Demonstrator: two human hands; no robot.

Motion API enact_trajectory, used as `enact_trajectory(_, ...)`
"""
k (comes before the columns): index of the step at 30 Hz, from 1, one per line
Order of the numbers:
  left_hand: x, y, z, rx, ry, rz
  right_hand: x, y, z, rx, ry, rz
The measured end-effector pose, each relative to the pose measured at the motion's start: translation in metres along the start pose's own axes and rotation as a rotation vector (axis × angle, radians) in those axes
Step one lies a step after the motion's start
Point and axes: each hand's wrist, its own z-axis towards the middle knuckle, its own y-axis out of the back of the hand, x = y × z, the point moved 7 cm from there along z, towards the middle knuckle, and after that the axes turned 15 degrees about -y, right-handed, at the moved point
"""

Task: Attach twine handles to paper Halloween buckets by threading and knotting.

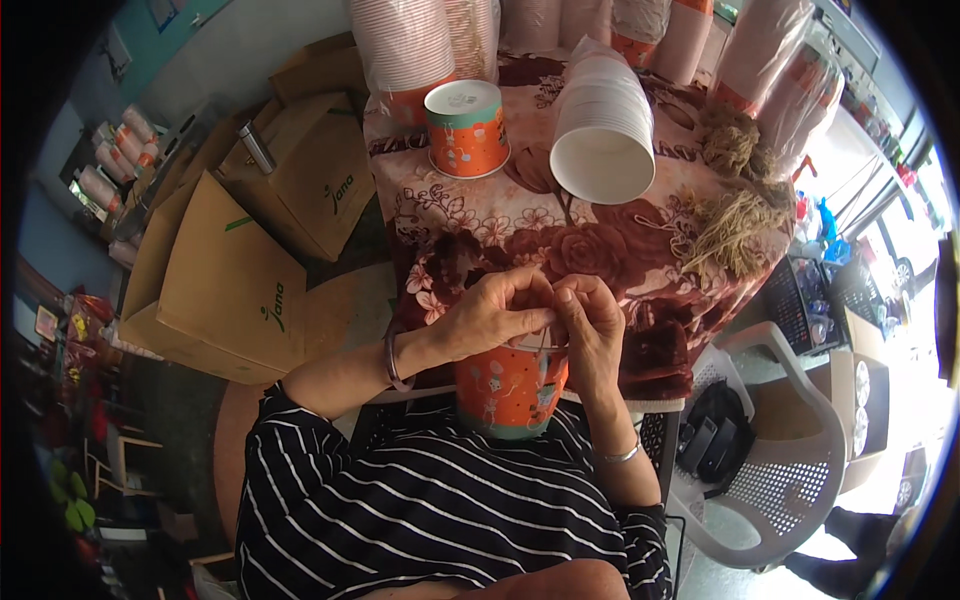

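Note:
An orange paper bucket (508,388) with a green base band and small printed figures rests upright against my lap at the table's near edge. Over its rim, my left hand (508,308) and my right hand (592,322) meet, thumbs and fingertips pinched together. What they pinch is too small to make out; a thin dark strand seems to hang below the fingers at the rim. Farther back, an identical bucket (467,138) stands upside down. To its right lies a nested stack of buckets (605,160), open white end toward me. Bundles of tan twine (738,232) lie at the right.
A flowered cloth (590,245) covers the table. Tall plastic-wrapped bucket stacks (405,45) line its far side. Cardboard boxes (235,275), one with a metal flask (257,147) on top, stand at left. A white plastic chair (790,440) holding a black bag (715,435) is at right.

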Motion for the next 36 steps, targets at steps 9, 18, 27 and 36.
enact_trajectory(9,-0.001,-0.002,-0.003,-0.004,0.003,0.024,0.001,-0.004,-0.002,0.051,0.057,-0.026)
enact_trajectory(18,-0.004,0.006,-0.005,-0.12,-0.001,-0.052,0.001,0.002,-0.002,0.109,-0.058,-0.023)
enact_trajectory(27,-0.003,0.008,-0.005,-0.071,0.008,-0.11,-0.003,0.003,-0.004,0.074,-0.06,-0.199)
enact_trajectory(36,0.002,0.009,-0.007,-0.079,0.068,-0.095,0.002,-0.001,-0.005,0.077,-0.021,-0.141)
